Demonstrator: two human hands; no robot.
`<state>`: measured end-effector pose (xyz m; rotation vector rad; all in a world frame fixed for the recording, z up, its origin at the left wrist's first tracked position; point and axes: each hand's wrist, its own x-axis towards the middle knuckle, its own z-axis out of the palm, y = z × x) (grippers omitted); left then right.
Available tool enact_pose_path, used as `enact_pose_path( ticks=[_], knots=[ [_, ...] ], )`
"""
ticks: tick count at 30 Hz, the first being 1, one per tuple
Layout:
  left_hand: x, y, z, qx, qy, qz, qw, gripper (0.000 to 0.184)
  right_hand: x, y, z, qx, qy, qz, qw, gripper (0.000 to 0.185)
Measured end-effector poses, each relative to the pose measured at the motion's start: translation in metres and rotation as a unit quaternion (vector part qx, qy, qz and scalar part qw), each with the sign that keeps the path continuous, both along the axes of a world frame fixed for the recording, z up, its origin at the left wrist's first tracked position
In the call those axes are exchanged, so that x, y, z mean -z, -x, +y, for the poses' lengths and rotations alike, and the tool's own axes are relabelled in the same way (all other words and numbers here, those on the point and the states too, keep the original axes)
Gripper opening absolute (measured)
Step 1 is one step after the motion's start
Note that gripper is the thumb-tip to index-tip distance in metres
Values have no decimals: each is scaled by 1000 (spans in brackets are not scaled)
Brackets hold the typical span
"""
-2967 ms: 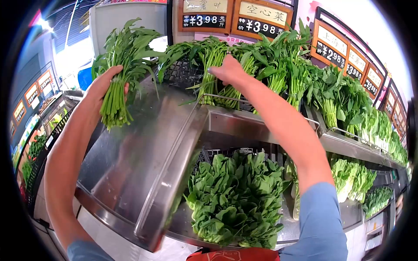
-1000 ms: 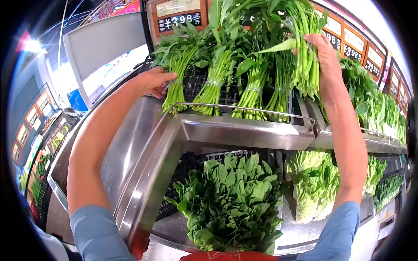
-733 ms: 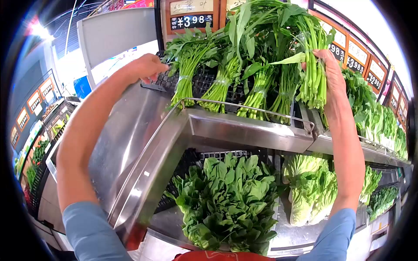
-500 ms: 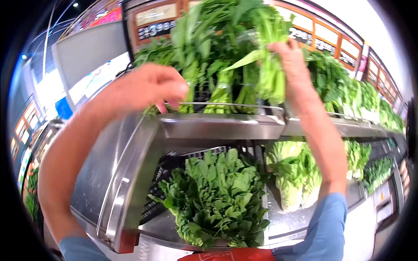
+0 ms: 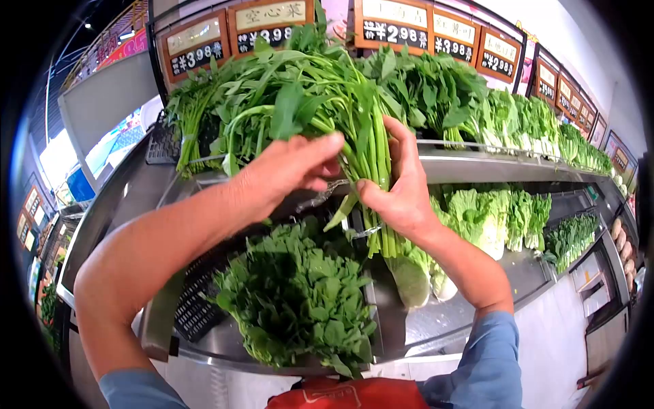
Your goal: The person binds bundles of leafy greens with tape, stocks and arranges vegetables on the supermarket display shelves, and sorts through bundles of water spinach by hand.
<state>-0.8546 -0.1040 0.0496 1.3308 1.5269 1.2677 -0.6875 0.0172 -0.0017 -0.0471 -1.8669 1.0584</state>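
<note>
A bunch of water spinach point(image 5: 371, 146), with long green stems and narrow leaves, is held in front of the upper shelf. My right hand point(image 5: 402, 194) is closed around its lower stems, thumb on the near side. A shiny clear band point(image 5: 366, 232) circles the stem ends just below. My left hand point(image 5: 296, 167) is at the left side of the bunch, its thumb against the stems and its fingers curled. What those fingers hold, if anything, is hidden. One loose stalk point(image 5: 340, 211) sticks out down and left from the bunch.
Leafy greens point(image 5: 436, 92) line the upper shelf behind a metal rail point(image 5: 470, 144). Below are a heap of dark green leaves point(image 5: 293, 293), a black crate point(image 5: 194, 313) and napa cabbages point(image 5: 480, 221). Price signs point(image 5: 392, 26) stand along the back.
The bunch has come down and nearer, off the upper shelf, in my right hand. My left hand has moved right to its stems. The view has shifted.
</note>
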Motion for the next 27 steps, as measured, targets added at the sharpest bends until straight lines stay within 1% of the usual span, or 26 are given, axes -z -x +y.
enact_pose_path(
  ticks=[1, 3, 5, 6, 9, 10, 13, 14, 15, 18, 21, 22, 23, 25, 27],
  knots=[
    [2, -9, 4, -1, -17, -43, 999, 63, 5, -7, 5, -8, -4, -1, 1000, 84],
    [6, -29, 6, -9, -39, -93, 995, 64, 10, -22, 4, -60, 58, 38, 996, 81],
    [10, -46, 9, 15, -44, -119, 992, 67, 17, -40, 9, -105, 122, 29, 987, 81],
    [18, -48, 15, 40, -44, -117, 991, 72, 22, -48, 11, -110, 136, 21, 984, 81],
    [38, -67, 32, 86, -61, -193, 975, 73, 41, -66, 17, -99, 142, 22, 985, 80],
    [45, -77, 35, 94, -80, -229, 966, 71, 46, -72, 19, -90, 140, 21, 986, 80],
    [67, -95, 46, 99, -106, -268, 952, 70, 54, -93, 22, -106, 187, -13, 977, 84],
    [79, -98, 49, 111, -109, -265, 951, 68, 58, -98, 22, -116, 212, -12, 970, 84],
    [90, -105, 51, 131, -128, -287, 940, 63, 58, -104, 20, -135, 246, -19, 960, 85],
    [121, -120, 57, 148, -135, -332, 922, 63, 64, -116, 18, -154, 250, -35, 955, 84],
    [131, -120, 66, 147, -178, -353, 907, 64, 77, -121, 15, -182, 269, -60, 944, 84],
    [132, -121, 68, 132, -185, -351, 908, 63, 83, -121, 16, -165, 219, -82, 958, 84],
    [133, -121, 71, 152, -157, -388, 895, 61, 88, -121, 15, -184, 203, -68, 959, 83],
    [133, -126, 73, 146, -153, -385, 898, 56, 96, -126, 19, -183, 189, -88, 961, 72],
    [141, -126, 77, 150, -136, -424, 883, 54, 97, -133, 27, -199, 188, -76, 959, 58]
  ],
)
